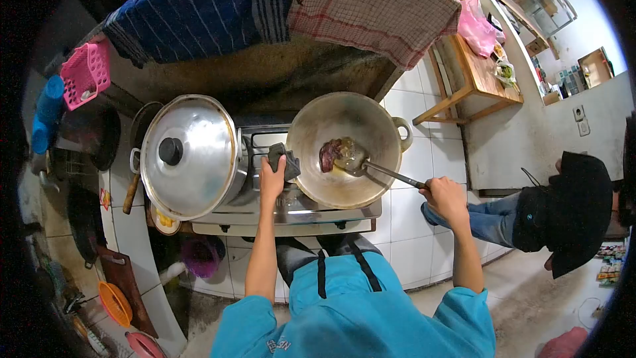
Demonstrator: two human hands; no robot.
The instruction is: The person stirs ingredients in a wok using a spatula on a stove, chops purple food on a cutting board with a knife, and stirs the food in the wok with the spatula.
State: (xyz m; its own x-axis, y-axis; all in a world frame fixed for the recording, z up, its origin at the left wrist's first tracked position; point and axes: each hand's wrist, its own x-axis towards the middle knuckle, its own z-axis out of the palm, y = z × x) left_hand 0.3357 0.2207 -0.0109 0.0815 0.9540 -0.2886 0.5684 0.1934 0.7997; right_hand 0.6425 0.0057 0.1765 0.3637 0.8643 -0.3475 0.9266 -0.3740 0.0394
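A wide metal wok [321, 116] sits on the right burner of the gas stove [285, 225]. Dark reddish food [329, 154] lies at its bottom in a little yellowish liquid. My right hand [445, 197] is closed round the handle of a metal spatula [391, 173], whose blade rests against the food inside the wok. At the wok's left rim, my left hand [273, 176] grips a dark folded cloth [286, 162], which covers the wok's handle there. The wok's right loop handle [403, 134] shows bare.
A large lidded pot [199, 179] stands on the left burner. Checked and striped cloths [371, 6] hang behind the stove. To the right are a wooden table [480, 69] with a pink bag [476, 26] and another person [556, 209] in dark clothes and jeans.
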